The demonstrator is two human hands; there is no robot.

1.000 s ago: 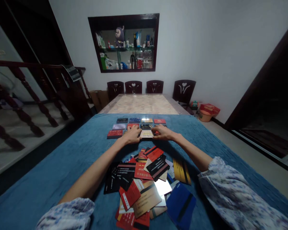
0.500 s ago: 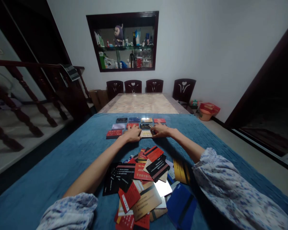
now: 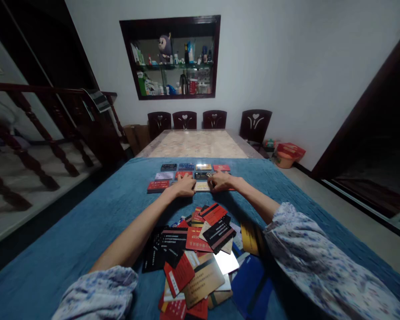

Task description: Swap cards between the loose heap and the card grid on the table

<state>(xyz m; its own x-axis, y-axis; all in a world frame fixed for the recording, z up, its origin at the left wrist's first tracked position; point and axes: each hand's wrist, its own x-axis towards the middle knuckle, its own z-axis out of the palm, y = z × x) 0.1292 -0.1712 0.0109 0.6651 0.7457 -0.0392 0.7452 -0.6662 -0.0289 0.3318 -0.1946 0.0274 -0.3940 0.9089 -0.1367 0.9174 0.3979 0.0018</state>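
A cream bank card [image 3: 202, 186] lies in the front row of laid-out cards, flanked by both my hands. My left hand [image 3: 185, 186] has its thumb side against the left edge, its other fingers reaching over a red card [image 3: 183, 174]. At the right edge, my right hand [image 3: 220, 182] presses with bent fingers and partly covers another red card. Just behind the cream card sits a black card [image 3: 202, 175]. Closer to me, between my forearms, a loose pile of overlapping cards includes a black striped card [image 3: 219, 235], a gold card [image 3: 205, 278] and a blue card [image 3: 252, 284].
A blue cloth [image 3: 96, 226] covers the near part of the table, with bare marble tabletop [image 3: 196, 144] beyond. Back-row cards include a red one [image 3: 222, 167] and a lilac one [image 3: 164, 176] stands forward of them. Chairs [image 3: 256, 124] line the far end.
My right hand and forearm have shifted slightly left, and a sliver of red card shows beside that hand. My left hand stays nearly still at the cream card.
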